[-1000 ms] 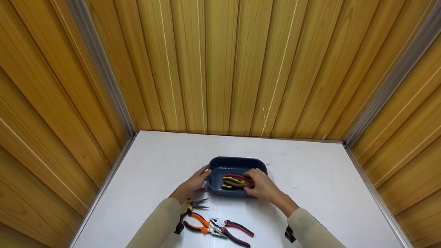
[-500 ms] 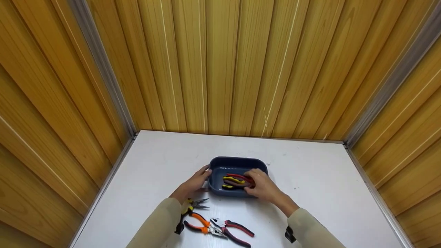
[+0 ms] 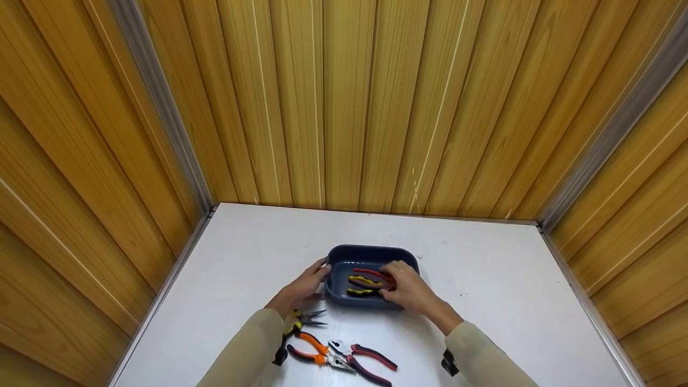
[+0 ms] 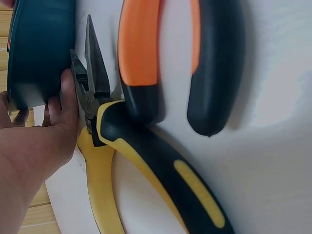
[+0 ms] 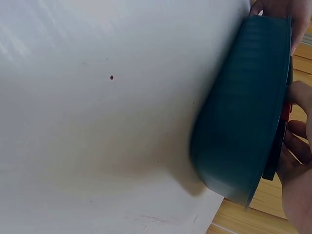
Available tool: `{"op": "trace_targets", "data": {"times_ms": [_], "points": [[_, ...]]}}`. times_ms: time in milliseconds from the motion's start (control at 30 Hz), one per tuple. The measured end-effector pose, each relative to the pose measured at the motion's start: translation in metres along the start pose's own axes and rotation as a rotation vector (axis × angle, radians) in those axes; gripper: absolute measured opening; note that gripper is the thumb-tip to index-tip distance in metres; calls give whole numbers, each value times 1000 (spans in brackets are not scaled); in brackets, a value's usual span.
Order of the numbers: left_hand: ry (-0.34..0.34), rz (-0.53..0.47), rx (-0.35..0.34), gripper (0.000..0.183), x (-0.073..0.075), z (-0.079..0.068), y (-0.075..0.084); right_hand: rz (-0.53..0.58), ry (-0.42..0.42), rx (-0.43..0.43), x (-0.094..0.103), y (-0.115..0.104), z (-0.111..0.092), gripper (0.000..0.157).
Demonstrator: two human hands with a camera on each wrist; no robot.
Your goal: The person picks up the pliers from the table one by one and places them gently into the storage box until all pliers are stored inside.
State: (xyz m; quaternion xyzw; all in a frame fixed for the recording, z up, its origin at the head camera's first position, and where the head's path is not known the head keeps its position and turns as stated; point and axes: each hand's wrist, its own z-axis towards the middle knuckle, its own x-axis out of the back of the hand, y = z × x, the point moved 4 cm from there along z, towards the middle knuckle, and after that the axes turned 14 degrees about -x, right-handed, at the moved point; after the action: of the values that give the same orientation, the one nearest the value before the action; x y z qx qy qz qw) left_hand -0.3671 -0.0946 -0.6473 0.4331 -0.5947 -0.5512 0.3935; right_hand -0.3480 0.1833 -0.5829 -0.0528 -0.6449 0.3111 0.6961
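Note:
A dark blue rectangular bin (image 3: 371, 253) stands mid-table. My left hand (image 3: 301, 285) grips its left end, thumb at the rim and fingers against the outer wall, as the left wrist view shows. Inside the bin lie red-handled pliers (image 3: 368, 271) and yellow-and-black-handled pliers (image 3: 361, 292), handles pointing left. Reaching in from the right, my right hand (image 3: 411, 287) holds the red-handled pliers near the head, with thumb and fingers curled. The tool heads are hidden behind that hand. In the right wrist view, a black piece (image 5: 275, 153) juts past the bin rim beside the fingers.
Below the left wrist lie yellow-and-black long-nose pliers (image 4: 92, 102), spread apart. Orange-and-black pliers (image 3: 312, 349) and red-and-black pliers (image 3: 373, 363) lie in front of the bin, their heads overlapping. Wood-patterned panels (image 3: 344, 107) enclose the white table (image 3: 484, 269) at the back and sides.
My right hand has shifted very slightly up and left, and the red handle in the bin sits a little higher. The left hand, bin and pliers on the table stay put.

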Motion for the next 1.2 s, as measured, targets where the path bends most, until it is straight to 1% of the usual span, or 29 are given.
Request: {"op": "trace_targets", "data": {"times_ms": [200, 267, 433, 533, 667, 933, 1200], "points": [[-4, 34, -14, 64, -1, 0, 2, -2, -3, -11, 0, 0, 4, 41], [-1, 51, -9, 64, -1, 0, 2, -6, -6, -10, 0, 0, 7, 42], [15, 41, 13, 64, -1, 0, 3, -7, -2, 3, 1, 0, 13, 42], [16, 33, 8, 63, -1, 0, 3, -12, -5, 6, 1, -1, 16, 42], [15, 32, -2, 64, -1, 1, 3, -22, -23, -11, 0, -2, 20, 43], [9, 33, 0, 67, 0, 1, 1, -20, -54, -42, -1, -4, 27, 45], [-4, 31, -13, 65, 0, 2, 0, -21, -52, -31, -8, -3, 27, 42]]}}
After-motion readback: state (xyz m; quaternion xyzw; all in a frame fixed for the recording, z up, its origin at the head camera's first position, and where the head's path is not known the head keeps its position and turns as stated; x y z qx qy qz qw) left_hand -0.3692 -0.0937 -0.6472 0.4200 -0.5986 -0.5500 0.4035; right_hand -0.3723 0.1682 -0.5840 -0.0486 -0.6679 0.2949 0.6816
